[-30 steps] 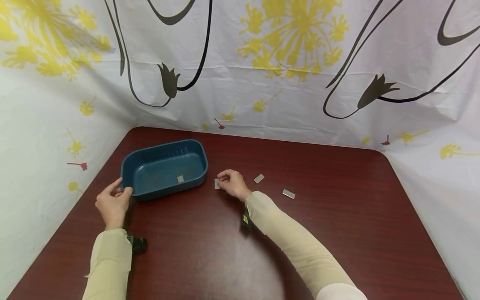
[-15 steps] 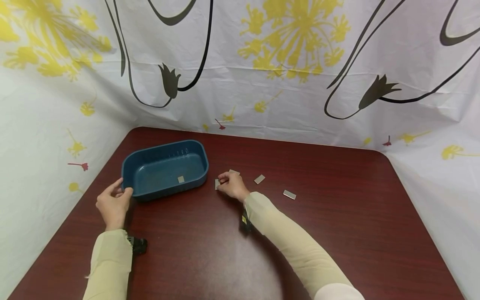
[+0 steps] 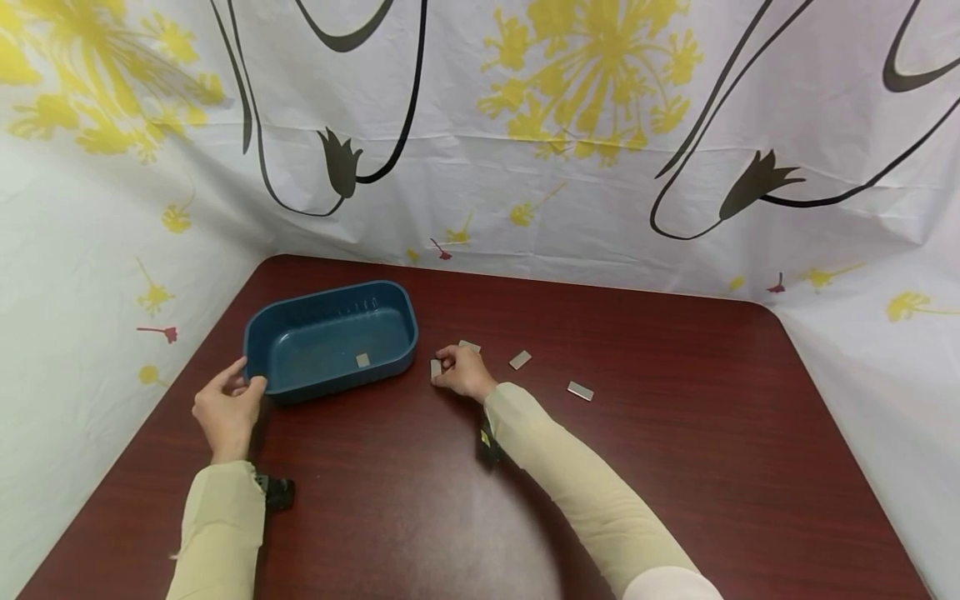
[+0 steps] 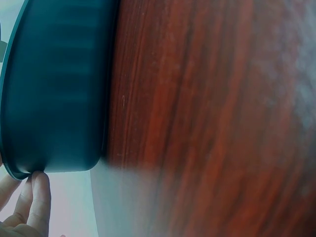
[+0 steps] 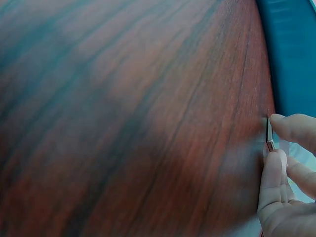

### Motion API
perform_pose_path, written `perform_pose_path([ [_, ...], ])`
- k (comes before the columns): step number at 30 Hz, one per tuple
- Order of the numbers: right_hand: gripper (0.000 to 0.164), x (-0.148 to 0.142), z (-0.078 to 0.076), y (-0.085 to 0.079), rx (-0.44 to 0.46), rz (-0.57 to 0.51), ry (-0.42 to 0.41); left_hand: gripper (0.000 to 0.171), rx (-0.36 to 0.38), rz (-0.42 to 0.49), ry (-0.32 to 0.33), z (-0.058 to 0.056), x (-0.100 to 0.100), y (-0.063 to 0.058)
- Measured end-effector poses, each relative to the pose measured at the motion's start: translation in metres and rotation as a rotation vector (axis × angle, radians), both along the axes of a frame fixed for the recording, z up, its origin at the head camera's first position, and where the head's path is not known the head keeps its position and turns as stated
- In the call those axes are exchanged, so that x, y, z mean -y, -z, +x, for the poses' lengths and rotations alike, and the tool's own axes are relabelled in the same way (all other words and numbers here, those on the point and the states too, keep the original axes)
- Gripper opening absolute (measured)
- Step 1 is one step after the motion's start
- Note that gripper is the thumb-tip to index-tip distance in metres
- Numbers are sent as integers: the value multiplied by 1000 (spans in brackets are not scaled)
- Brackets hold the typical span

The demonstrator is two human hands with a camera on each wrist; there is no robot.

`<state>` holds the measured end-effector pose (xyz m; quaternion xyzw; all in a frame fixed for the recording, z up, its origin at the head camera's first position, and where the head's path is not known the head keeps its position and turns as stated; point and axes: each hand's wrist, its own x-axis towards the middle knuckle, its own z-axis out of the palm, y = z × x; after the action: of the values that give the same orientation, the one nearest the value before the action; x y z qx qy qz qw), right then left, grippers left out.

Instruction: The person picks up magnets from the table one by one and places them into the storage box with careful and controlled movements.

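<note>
My left hand [image 3: 227,415] grips the near left corner of a blue plastic tub [image 3: 341,382], its thumb on the near side. In the left wrist view, fingertips [image 4: 40,200] press up against the tub's lip. Just right of the tub, my right hand [image 3: 468,374] pinches a small flat rectangular metal piece [image 3: 435,369] between thumb and finger. That metal piece [image 5: 269,130] appears thin and edge-on in the right wrist view, close over the table. One squarish metal piece [image 3: 363,360] lies on the tub's floor.
Behind the right hand lies another metal piece [image 3: 470,346], partly hidden. Two more metal pieces, one [image 3: 520,360] nearer and one [image 3: 580,391] farther right, lie on the dark red wooden table [image 3: 675,433]. A patterned white curtain [image 3: 585,208] borders the table's back and sides.
The right hand has shifted slightly toward me, with its thumb now at the metal piece's near end. The piece behind the hand has come into view. The left hand and tub stay put.
</note>
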<state>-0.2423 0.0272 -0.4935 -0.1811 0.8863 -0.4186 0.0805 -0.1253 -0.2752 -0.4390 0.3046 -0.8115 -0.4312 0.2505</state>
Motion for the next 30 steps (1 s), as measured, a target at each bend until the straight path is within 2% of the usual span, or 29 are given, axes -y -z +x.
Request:
perform_pose_path([
  [3,44,-1,-7,12,-6,6,-9,41,0,8,3,0,0,0],
  [5,43,-1,-10,15,49,-14,-6,40,-5,7,0,0,0,0],
  [7,43,2,5,-13,108,23,24,40,-14,2,-3,0,-1,0],
  [11,40,2,17,-31,92,21,28,39,-21,-8,-9,1,-1,-1],
  [17,40,0,20,-38,111,2,29,40,-8,-6,-5,1,-2,-2],
  [30,37,1,20,-35,100,-1,32,40,-7,-5,-9,0,-3,-2],
])
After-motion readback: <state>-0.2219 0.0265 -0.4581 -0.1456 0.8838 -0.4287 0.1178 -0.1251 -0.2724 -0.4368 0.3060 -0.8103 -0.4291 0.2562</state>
